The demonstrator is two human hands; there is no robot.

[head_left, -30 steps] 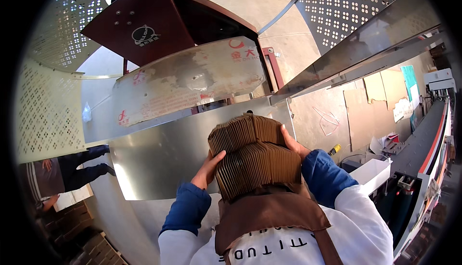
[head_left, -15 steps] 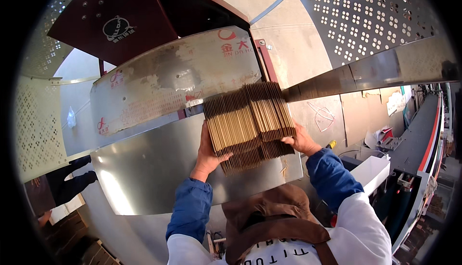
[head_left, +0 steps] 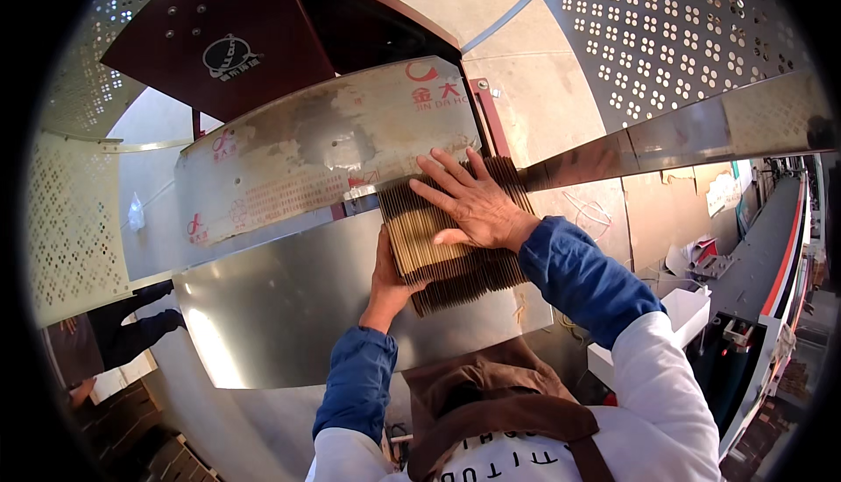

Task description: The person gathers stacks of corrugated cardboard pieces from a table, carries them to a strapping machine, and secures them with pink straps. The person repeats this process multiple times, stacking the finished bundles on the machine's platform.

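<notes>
A block of brown cardboard sheets [head_left: 416, 232], packed side by side on edge, stands on the shiny metal table [head_left: 289, 298]. Its near side steps down to a lower, darker row of edges. My left hand [head_left: 386, 282] grips the block's left end, fingers along the side and thumb round the near corner. Across the top lies my right hand [head_left: 477, 211], palm down with fingers spread, hiding part of the sheets.
Behind the block is a worn, printed metal plate [head_left: 307, 145] beneath a dark red machine housing [head_left: 219, 35]. A long metal bar [head_left: 666, 140] runs off to the right. Perforated guards [head_left: 648, 35] flank the machine. At far left, part of another person [head_left: 123, 337] shows.
My right hand has left the block's right end and moved up and left onto its top, fingers spreading. My left hand stays at the left end.
</notes>
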